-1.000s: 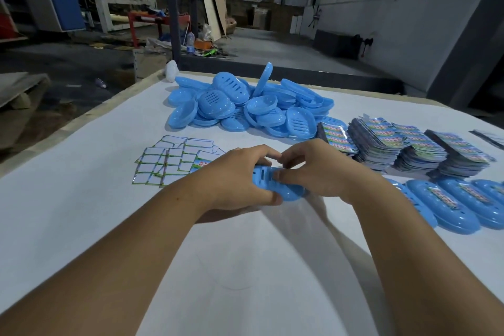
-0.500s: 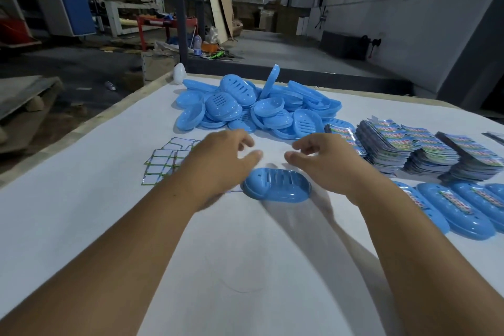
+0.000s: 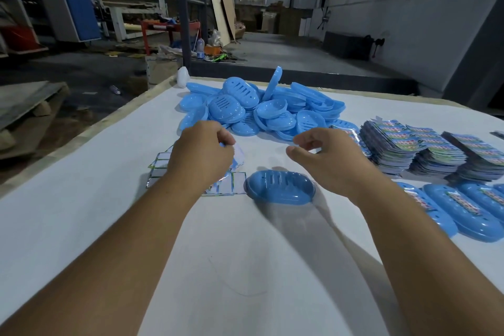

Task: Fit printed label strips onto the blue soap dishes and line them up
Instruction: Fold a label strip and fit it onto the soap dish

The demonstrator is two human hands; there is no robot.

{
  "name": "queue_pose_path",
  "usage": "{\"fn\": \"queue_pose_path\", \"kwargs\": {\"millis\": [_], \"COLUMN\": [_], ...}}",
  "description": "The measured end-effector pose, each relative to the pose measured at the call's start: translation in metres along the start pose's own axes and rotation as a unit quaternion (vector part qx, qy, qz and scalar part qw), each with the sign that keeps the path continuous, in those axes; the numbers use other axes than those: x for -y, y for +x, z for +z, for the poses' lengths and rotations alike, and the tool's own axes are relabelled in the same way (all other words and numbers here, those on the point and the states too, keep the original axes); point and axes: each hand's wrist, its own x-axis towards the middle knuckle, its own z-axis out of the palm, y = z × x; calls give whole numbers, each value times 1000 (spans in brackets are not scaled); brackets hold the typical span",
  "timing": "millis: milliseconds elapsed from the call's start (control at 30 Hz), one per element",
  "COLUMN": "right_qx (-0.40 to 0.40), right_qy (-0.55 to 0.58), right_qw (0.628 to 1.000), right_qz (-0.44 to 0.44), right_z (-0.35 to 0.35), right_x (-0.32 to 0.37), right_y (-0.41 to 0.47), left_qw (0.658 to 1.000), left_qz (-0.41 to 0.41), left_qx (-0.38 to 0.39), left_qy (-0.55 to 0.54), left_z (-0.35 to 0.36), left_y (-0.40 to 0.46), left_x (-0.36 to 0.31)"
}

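Observation:
A blue soap dish [image 3: 281, 187] lies bottom-up on the white table, between my hands and touched by neither. My left hand [image 3: 201, 157] is over the spread of white-backed label strips [image 3: 223, 185] to the dish's left. Its fingers are curled and pinch one pale label strip [image 3: 238, 157], which curves up off the spread. My right hand [image 3: 327, 163] hovers just behind and right of the dish, thumb and fingers loosely curled, holding nothing. A loose pile of blue dishes [image 3: 259, 109] lies further back.
Tall stacks of printed labels [image 3: 425, 150] stand at the right. In front of them lies a row of labelled blue dishes [image 3: 463, 209]. A white bottle [image 3: 183, 76] stands at the table's far left corner. The table's wooden edge [image 3: 90, 131] runs along the left.
Both hands let go of the dish, which now rests on the table. My left hand moved left to the label strips and lifted one. My right hand drew back to the right.

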Motion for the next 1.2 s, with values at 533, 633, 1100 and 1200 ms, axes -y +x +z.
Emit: {"fn": "queue_pose_path", "kwargs": {"millis": [533, 633, 1100, 1200], "right_qx": [26, 28, 3, 13], "right_qy": [227, 225, 92, 96], "right_qw": [973, 973, 995, 994], "right_qz": [34, 40, -34, -45], "right_z": [1, 1, 4, 3], "right_x": [11, 13, 20, 21], "right_y": [2, 2, -8, -10], "left_qw": [953, 955, 948, 948], "left_qz": [-7, -5, 44, 55], "left_qx": [89, 88, 100, 99], "left_qy": [-291, -282, -299, -298], "left_z": [5, 4, 7, 8], "left_y": [-12, -13, -17, -18], "left_x": [-28, -28, -29, -29]}}
